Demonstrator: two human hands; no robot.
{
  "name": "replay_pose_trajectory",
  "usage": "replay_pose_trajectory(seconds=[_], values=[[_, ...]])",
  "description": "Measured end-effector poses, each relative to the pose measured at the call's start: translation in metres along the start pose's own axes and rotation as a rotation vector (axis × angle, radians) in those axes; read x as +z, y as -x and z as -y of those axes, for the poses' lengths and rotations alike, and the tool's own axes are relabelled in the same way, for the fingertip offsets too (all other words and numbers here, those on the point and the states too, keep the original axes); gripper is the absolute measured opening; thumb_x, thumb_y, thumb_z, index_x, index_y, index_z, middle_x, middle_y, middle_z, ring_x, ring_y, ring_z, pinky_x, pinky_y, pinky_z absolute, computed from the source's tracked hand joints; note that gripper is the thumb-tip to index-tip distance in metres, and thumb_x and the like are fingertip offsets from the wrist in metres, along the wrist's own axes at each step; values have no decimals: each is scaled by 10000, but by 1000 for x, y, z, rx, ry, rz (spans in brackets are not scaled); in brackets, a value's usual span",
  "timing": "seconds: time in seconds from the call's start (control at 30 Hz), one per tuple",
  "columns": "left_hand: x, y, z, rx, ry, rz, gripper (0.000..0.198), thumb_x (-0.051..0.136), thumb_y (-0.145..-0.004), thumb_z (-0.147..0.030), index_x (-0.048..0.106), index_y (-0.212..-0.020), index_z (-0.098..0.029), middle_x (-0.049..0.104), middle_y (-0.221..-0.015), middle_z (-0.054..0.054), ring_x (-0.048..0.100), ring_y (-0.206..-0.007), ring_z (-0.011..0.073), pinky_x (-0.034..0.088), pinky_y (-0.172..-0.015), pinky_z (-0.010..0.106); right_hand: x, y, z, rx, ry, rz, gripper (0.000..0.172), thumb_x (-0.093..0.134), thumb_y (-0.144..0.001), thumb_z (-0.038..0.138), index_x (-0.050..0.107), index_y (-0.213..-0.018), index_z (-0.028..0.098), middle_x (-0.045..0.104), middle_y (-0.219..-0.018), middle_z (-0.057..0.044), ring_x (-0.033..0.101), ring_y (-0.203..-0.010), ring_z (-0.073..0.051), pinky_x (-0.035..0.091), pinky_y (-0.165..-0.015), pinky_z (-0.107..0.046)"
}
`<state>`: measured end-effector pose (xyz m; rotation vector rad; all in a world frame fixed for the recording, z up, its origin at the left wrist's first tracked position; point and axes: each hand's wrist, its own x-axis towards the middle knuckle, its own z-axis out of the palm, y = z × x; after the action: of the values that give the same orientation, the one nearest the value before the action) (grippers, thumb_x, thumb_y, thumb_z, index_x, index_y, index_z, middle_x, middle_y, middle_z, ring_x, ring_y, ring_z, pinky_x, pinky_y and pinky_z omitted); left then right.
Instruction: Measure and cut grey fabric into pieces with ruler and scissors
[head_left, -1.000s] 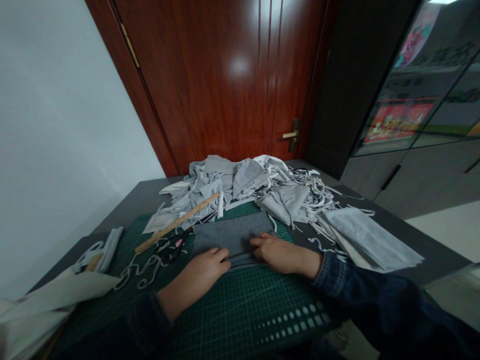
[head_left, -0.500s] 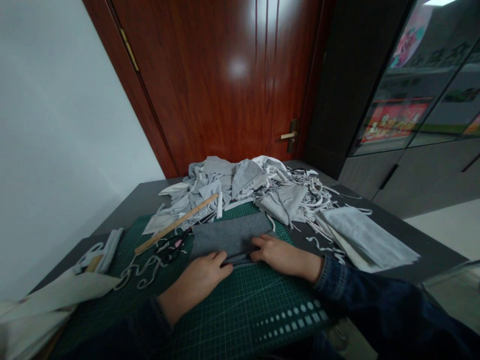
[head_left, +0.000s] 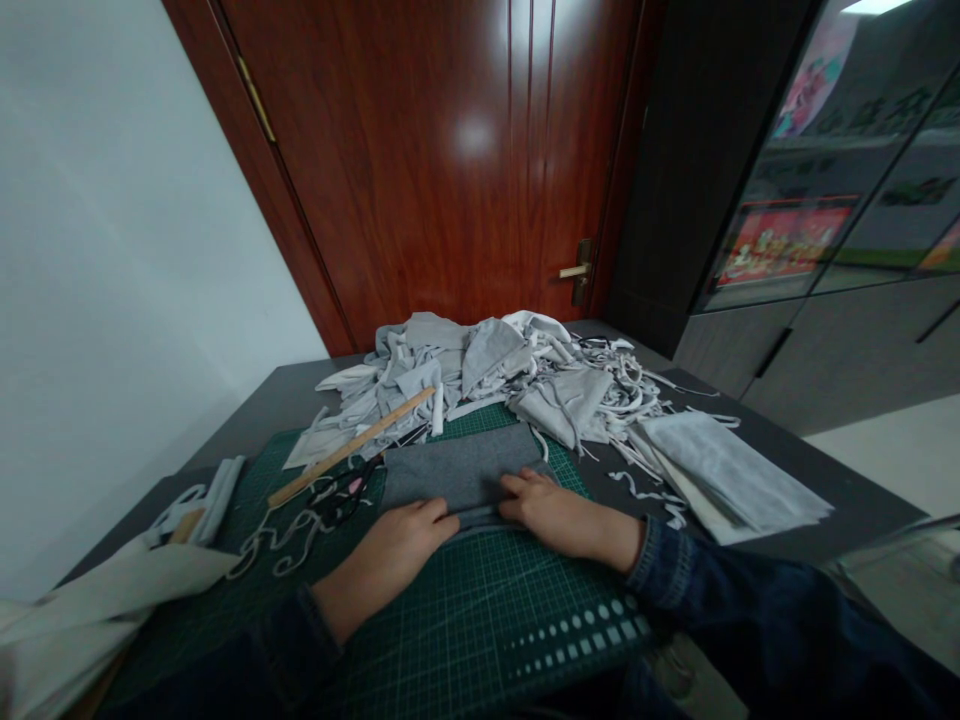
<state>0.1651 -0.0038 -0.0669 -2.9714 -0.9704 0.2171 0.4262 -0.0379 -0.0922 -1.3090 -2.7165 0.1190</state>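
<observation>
Head view — left hand [head_left: 386,565] and right hand [head_left: 559,522] pinch the grey fabric [head_left: 457,470] — at its folded near edge.

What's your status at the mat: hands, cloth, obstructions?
Left hand and right hand both on near folded edge of gray fabric. Fabric flat on green cutting mat. Scissors and wooden ruler off to its left, clear of hands.

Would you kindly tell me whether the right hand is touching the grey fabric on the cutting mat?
Touching: the head view shows the right hand with its fingers lying on the grey fabric.
</observation>
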Motion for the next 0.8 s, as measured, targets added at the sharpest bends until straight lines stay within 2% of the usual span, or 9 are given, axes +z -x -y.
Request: replay_pose_trajectory(seconds=[0.13, 0.27, 0.37, 0.47, 0.6, 0.7, 0.8], values=[[-10, 1, 0, -22, 98, 57, 200, 523, -993, -156, 699, -967, -247, 685, -1034, 20, 692, -922, 185, 481, -777, 284, -7, 2, 1, -31, 22, 26, 218, 548, -1024, 164, 743, -931, 198, 638, -1034, -88, 602, -954, -231, 481, -905, -376], [-14, 8, 3, 33, 190, 56, 214, 499, -1017, -181, 701, -983, -244, 702, -1054, 11, 691, -910, 172, 471, -788, 278, -9, 6, 2, -106, 145, 1, 196, 537, -1032, 160, 732, -1018, 171, 661, -993, -91, 616, -910, -216, 481, -900, -353], [-8, 12, 5, 42, 139, 18, 213, 498, -1025, -181, 702, -1009, -238, 707, -1043, 15, 680, -926, 185, 461, -804, 299, -7, 10, 5, -108, 190, -21, 199, 519, -1031, 156, 715, -1062, 163, 664, -990, -99, 616, -917, -230, 492, -863, -352], [2, 11, 6, 48, 62, -73, 205, 517, -1012, -148, 706, -1001, -227, 711, -1039, 26, 638, -1005, 208, 448, -830, 315, -5, 12, 9, -68, 153, -32, 168, 543, -986, 134, 702, -1041, 142, 656, -1005, -108, 606, -941, -243, 497, -884, -371], [12, 5, 4, 36, -15, -158, 159, 565, -1000, -169, 702, -934, -215, 716, -1056, 26, 592, -1040, 233, 442, -877, 352, 1, 13, 11, -40, 93, -44, 117, 607, -916, 169, 682, -995, 124, 630, -1126, -130, 586, -979, -262, 510, -901, -400], [13, 5, 3, 17, -18, -132, 168, 560, -990, -119, 705, -987, -205, 691, -1183, 35, 603, -1075, 227, 465, -902, 345, 5, 13, 10, -49, 101, -63, 131, 544, -944, 140, 673, -964, 126, 609, -1176, -132, 583, -954, -245, 519, -888, -397], [10, 10, 5, 16, -5, -89, 210, 524, -999, -101, 697, -1051, -210, 696, -1138, 34, 639, -1046, 212, 487, -872, 322, 8, 13, 9, -52, 128, -85, 148, 524, -964, 136, 672, -964, 127, 609, -1160, -136, 578, -955, -247, 525, -873, -400]])
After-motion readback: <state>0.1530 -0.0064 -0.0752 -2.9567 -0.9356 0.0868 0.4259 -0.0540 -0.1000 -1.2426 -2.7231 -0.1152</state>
